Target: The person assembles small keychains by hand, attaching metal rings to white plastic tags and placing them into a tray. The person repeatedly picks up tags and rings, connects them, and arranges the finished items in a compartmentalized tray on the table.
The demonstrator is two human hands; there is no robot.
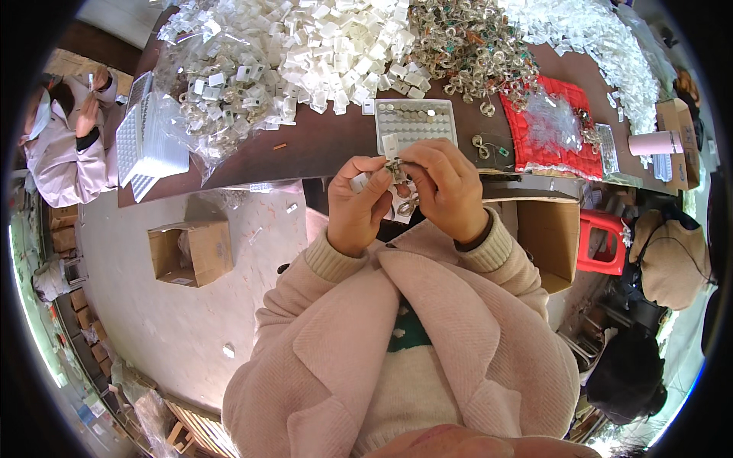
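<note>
Just over the table's near edge, my left hand (pixel 357 204) and my right hand (pixel 449 187) meet, fingers pinched around small parts. Between the fingertips is a small metallic-looking part whose detail is too small to make out. A white plastic housing (pixel 390 145) sticks up above it. Below hangs a coiled clear wire (pixel 408 206), close to my right hand's fingers. My left fingers also press against another white piece (pixel 360 182). Behind the hands lies a pale tray (pixel 431 139) with rows of small pockets, several holding round discs. A loose wire coil (pixel 481 146) with a green piece rests right of it.
White housings (pixel 336 53) and wire coils (pixel 477 46) are heaped along the dark table (pixel 321 145). A clear bag (pixel 206 137) of parts stands left; a red padded cloth (pixel 523 145) lies right. Another person (pixel 72 145) sits far left. Cardboard box (pixel 206 256) and red stool (pixel 603 244) occupy the floor.
</note>
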